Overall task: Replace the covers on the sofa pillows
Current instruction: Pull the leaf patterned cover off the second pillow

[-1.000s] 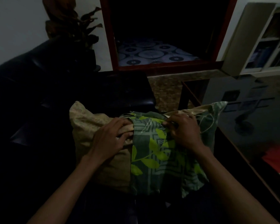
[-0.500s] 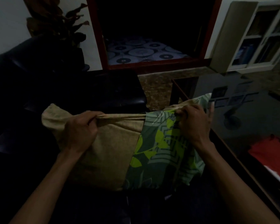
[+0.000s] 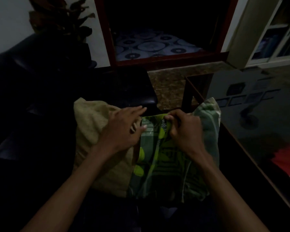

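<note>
Left hand [image 3: 122, 129] has released the pillow [image 3: 94, 128], now flat; right hand [image 3: 182, 128] still pinches cover [image 3: 159, 158]

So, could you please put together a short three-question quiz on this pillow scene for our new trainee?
1. True or false: the right hand grips the top edge of the green leaf-patterned fabric cover.
2. Which part of the tan fabric pillow is bare of the cover? A) the left part B) the right part C) none of it
3. Fill in: the left hand rests on the pillow with its fingers ____.

Key: 1 true; 2 A; 3 straight, pointing toward the edge of the cover.
</note>
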`<state>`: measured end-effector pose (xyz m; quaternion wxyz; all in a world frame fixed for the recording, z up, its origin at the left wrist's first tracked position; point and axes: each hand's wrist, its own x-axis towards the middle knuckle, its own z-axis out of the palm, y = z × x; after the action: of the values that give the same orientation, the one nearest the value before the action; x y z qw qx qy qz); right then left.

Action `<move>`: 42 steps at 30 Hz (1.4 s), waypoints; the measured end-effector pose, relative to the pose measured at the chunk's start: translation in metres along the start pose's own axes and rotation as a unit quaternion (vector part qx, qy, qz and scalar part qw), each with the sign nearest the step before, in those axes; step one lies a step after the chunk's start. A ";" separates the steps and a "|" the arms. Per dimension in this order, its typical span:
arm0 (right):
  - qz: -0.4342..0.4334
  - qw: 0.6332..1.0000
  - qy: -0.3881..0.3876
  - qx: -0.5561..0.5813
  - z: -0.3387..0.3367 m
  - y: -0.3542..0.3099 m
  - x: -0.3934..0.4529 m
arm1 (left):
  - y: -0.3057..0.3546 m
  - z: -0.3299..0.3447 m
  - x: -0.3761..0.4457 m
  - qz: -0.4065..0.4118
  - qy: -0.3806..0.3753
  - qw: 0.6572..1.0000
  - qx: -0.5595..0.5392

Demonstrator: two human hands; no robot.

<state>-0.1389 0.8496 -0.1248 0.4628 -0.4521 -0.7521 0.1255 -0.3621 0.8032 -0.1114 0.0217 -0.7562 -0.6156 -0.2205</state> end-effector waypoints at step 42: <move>0.120 0.992 0.049 0.006 -0.081 0.101 -0.001 | 0.011 0.050 -0.026 -0.147 0.141 0.970 -0.136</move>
<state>-0.0165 0.8874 -0.1431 0.4835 -0.5418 -0.6681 0.1625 -0.3399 0.7920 -0.1629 -0.0270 -0.6144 -0.6751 -0.4074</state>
